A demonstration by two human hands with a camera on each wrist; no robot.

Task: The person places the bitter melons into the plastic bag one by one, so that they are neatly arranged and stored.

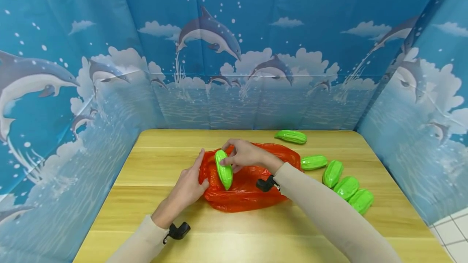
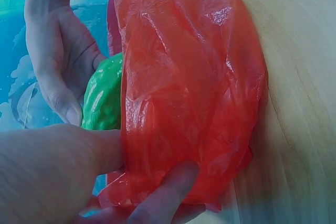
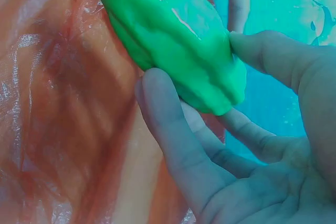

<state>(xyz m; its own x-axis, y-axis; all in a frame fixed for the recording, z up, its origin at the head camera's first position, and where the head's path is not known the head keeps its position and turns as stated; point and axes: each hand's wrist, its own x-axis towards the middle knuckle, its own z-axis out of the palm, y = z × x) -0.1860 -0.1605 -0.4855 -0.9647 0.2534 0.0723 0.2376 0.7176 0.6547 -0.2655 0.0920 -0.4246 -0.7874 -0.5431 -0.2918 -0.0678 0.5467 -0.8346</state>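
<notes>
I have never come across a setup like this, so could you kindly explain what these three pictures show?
There is no machine here: a person is working with bare hands, a left hand and a right hand. The widest picture comes from a camera on the head, looking forward and down; the other two come from cameras on the left and right wrists. On the wooden table lies a red plastic bag, with five loose green melon-like pieces beyond it and to its right. The right hand holds another one, the held green piece, at the bag, while the left hand holds the bag's edge. Behind hangs a blue dolphin-print sheet.
</notes>
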